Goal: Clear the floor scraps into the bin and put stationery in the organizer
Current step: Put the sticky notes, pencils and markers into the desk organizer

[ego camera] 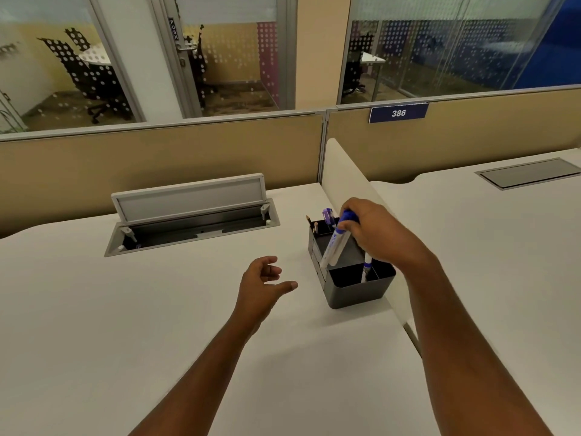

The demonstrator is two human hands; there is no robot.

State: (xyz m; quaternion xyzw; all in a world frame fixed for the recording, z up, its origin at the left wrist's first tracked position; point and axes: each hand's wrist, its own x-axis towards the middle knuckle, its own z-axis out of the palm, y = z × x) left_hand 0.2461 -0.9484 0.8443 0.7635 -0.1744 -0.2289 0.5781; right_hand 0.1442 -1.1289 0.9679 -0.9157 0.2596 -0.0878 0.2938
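Note:
A dark grey desk organizer (355,294) stands on the white desk against a low white divider. My right hand (374,231) grips a white marker with a blue cap (335,243) by its cap end, tilted, its lower end over the organizer's middle compartment. Another blue-and-white pen (366,269) leans in the front compartment. A purple pen (328,215) and pencils stick up from the rear compartments. My left hand (264,284) hovers over the desk to the left of the organizer, fingers loosely apart, holding nothing.
An open cable tray with a raised lid (191,215) is set into the desk at the back left. The white divider (352,180) runs along the organizer's right side. A second desk with a closed cable hatch (528,173) lies beyond it. Tan partitions close the back.

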